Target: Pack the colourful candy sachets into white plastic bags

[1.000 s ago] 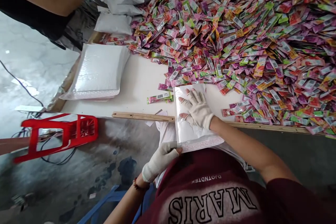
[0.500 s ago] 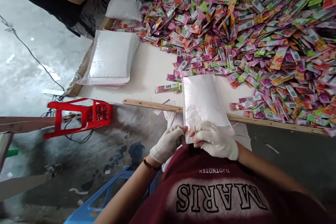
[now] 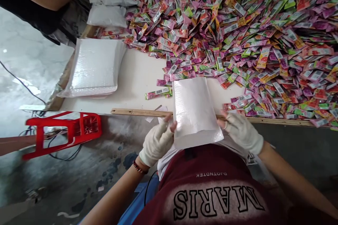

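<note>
left hand (image 3: 157,140), right hand (image 3: 243,132) (both gloved), white mailer (image 3: 195,112) held between, sachets (image 3: 250,24) beyond

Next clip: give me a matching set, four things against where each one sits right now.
Things: 1 padded envelope; 2 stack of envelopes; 3 red stool; 4 sachet pile.
Places: A on the floor beside the table; B held between left hand and right hand; C spread over the table's far right; D on the table's left end.
Pairs: 1-B, 2-D, 3-A, 4-C.
</note>
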### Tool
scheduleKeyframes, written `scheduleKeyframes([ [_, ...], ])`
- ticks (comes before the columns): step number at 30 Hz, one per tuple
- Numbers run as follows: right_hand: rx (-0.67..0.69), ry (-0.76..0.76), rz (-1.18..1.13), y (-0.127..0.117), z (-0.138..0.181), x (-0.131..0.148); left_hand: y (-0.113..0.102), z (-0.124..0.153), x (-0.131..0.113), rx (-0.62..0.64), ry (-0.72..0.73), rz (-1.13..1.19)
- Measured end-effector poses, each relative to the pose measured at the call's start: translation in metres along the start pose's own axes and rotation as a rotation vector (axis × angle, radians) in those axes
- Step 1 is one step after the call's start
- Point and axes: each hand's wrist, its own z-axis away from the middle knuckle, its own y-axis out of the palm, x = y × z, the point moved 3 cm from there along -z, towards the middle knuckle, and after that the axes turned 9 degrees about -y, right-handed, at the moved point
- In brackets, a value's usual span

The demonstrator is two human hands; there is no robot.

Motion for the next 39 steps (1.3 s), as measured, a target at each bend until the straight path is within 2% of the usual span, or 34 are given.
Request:
scheduleKeyframes([
  [2, -0.069, -0.126, -0.079, 0.014, -0.015, 0.007, 0.002, -0.002, -0.005, 0.065, 0.194, -0.017],
  [3, -0.091, -0.133, -0.145, 0.018, -0.020, 0.008, 0.002, -0.003, -0.007, 0.101, 0.230, 0.010],
  [5, -0.139, -0.056, -0.310, 0.019, -0.027, 0.005, -0.001, -0.009, -0.010, 0.141, 0.187, 0.136],
  [8, -0.159, 0.151, -0.522, 0.016, -0.036, -0.003, -0.008, -0.022, -0.011, 0.154, -0.090, 0.352],
  [11, -0.084, 0.364, -0.568, 0.015, -0.050, -0.012, -0.007, -0.035, -0.010, 0.247, -0.354, 0.444],
  [17, 0.235, 0.528, -0.544, 0.031, -0.069, -0.029, 0.011, -0.043, 0.005, 0.435, -0.641, 0.313],
  [19, 0.283, 0.648, -0.571, 0.038, -0.070, -0.037, 0.015, -0.042, 0.010, 0.447, -0.732, 0.319],
  [21, 0.235, 0.783, -0.725, 0.044, -0.072, -0.042, 0.013, -0.042, 0.012, 0.416, -0.868, 0.491],
  [23, 0.129, 0.847, -1.029, 0.047, -0.081, -0.040, 0.010, -0.043, 0.009, 0.405, -1.052, 0.823],
  [25, 0.012, 0.779, -1.341, 0.045, -0.095, -0.032, 0.009, -0.046, 0.001, 0.477, -1.226, 1.160],
  [27, -0.078, 0.659, -1.524, 0.036, -0.109, -0.023, 0.006, -0.052, -0.008, 0.575, -1.313, 1.344],
  [29, -0.145, 0.593, -1.604, 0.028, -0.115, -0.018, -0.002, -0.065, -0.013, 0.616, -1.298, 1.381],
  [30, -0.179, 0.597, -1.615, 0.024, -0.115, -0.019, -0.008, -0.076, -0.013, 0.597, -1.263, 1.364],
  [33, -0.258, 0.619, -1.536, 0.019, -0.107, -0.031, -0.037, -0.132, -0.001, 0.399, -1.087, 1.257],
  [35, -0.243, 0.602, -1.386, 0.019, -0.101, -0.045, -0.059, -0.187, 0.014, 0.233, -0.904, 1.249],
  [37, -0.201, 0.561, -1.166, 0.022, -0.102, -0.062, -0.072, -0.241, 0.033, 0.061, -0.704, 1.352],
  [39, -0.154, 0.516, -0.850, 0.025, -0.110, -0.086, -0.064, -0.278, 0.047, 0.109, -0.603, 1.363],
])
